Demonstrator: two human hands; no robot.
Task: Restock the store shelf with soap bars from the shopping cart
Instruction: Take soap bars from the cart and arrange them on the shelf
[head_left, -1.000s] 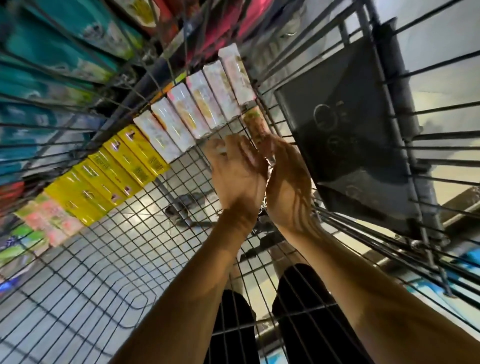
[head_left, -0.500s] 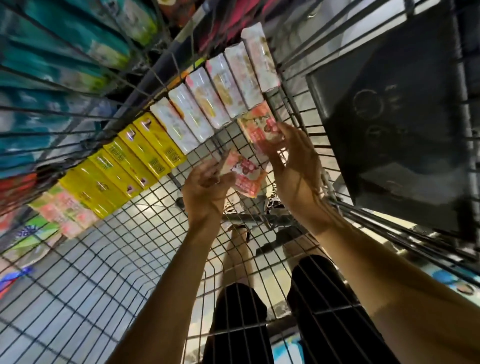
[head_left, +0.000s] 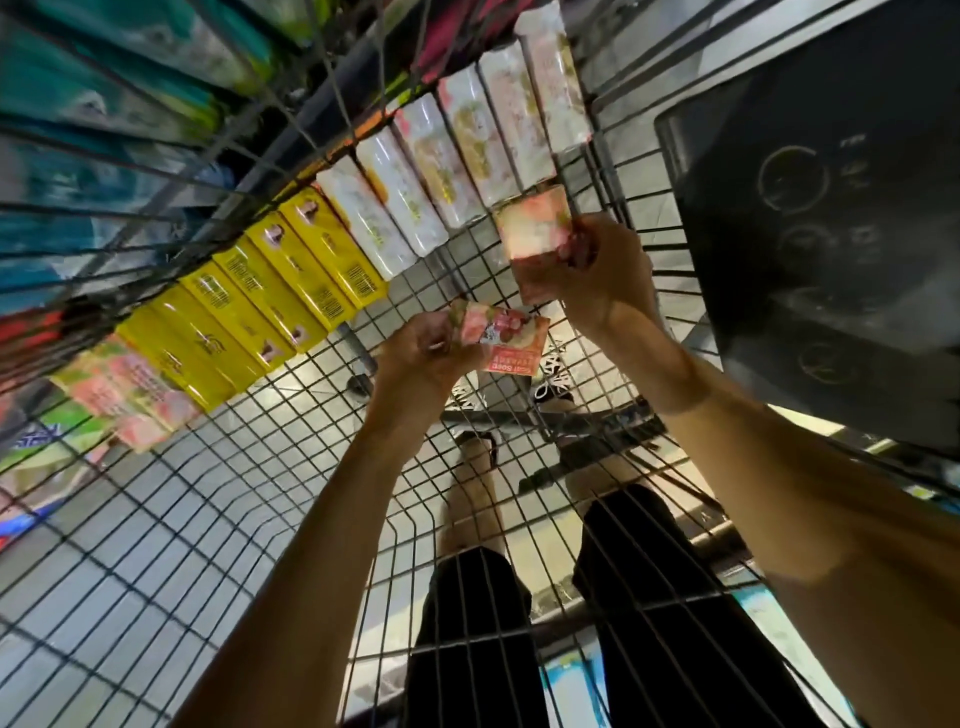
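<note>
I look down into a wire shopping cart (head_left: 156, 519). My left hand (head_left: 426, 353) grips a pink soap box (head_left: 506, 340) lying flat above the cart floor. My right hand (head_left: 597, 270) holds a second pink soap box (head_left: 535, 234) upright, just below the row of white soap boxes (head_left: 457, 156). Along the cart's far wall stand several yellow soap boxes (head_left: 270, 296), and pink ones (head_left: 130, 389) at the left end.
A large black box (head_left: 831, 208) fills the right side of the cart. Store shelves with blue-green packs (head_left: 104, 104) rise behind the cart's far wall. My legs and shoes (head_left: 556, 379) show through the mesh floor.
Both hands came apart, each with one pink soap box. The left hand drew down and left with its box; the right hand lifted its box clear of the cart's corner.
</note>
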